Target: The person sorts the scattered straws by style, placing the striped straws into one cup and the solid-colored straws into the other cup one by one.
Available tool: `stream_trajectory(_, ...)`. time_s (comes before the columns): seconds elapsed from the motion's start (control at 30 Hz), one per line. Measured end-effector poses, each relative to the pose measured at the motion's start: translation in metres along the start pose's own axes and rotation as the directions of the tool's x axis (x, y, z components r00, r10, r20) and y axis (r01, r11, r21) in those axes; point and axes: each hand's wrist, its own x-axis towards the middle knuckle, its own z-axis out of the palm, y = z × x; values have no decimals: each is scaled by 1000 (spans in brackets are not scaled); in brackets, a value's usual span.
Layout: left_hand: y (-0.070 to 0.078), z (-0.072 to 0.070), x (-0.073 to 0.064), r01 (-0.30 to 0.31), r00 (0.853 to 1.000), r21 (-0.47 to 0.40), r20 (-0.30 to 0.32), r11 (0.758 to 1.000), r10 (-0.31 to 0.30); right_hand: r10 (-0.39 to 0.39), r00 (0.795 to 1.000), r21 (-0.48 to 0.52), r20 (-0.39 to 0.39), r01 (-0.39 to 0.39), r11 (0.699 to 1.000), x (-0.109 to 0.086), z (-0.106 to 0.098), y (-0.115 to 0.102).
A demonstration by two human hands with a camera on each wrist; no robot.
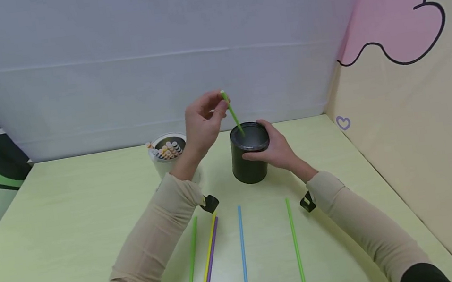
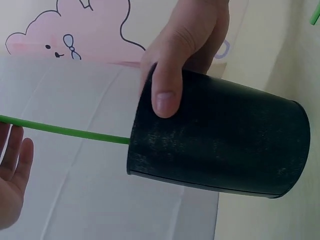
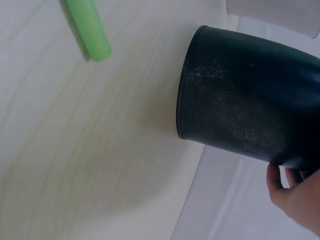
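Note:
My left hand (image 1: 203, 124) pinches a green straw (image 1: 232, 112) near its upper end. The straw leans, and its lower part enters the mouth of a dark cup (image 1: 250, 166); in the left wrist view the cup wall (image 2: 225, 135) hides that end. Around the cup's upper right side my right hand (image 1: 273, 151) is curled, with the thumb across the near side by the rim. The right wrist view has the cup's base (image 3: 200, 95) in sight, and only some fingers of that hand (image 3: 300, 200) show at the edge.
Behind my left forearm stands a white cup (image 1: 160, 165) of striped straws. Nearer on the table lie a green straw (image 1: 192, 264), a yellow straw (image 1: 207, 265), a purple straw (image 1: 210, 263), a blue straw (image 1: 243, 255) and another green straw (image 1: 296, 246). Walls border the table's back and right.

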Motion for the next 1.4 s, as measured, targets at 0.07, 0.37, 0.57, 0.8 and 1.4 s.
stream_trajectory(0.07,-6,0,-1,42,999,-28,-12,999,-43,-1,1000,-1,-1,1,1000,1,1,-1)
stream_trajectory(0.37,-7,2,-11,172,984,-70,-32,983,-174,-22,1000,15,-3,22,1000,5,4,-2)
stream_trajectory(0.57,-44,3,-16,203,976,-51,-70,978,-206,-39,999,26,0,39,999,6,5,-3)
stream_trajectory(0.8,-55,7,-25,253,963,-43,-88,966,-256,-39,999,10,-9,39,999,4,6,-1)
stream_trajectory(1.4,-84,22,-41,379,916,-112,-98,919,-389,-16,1000,-13,-17,15,1000,-1,2,1)
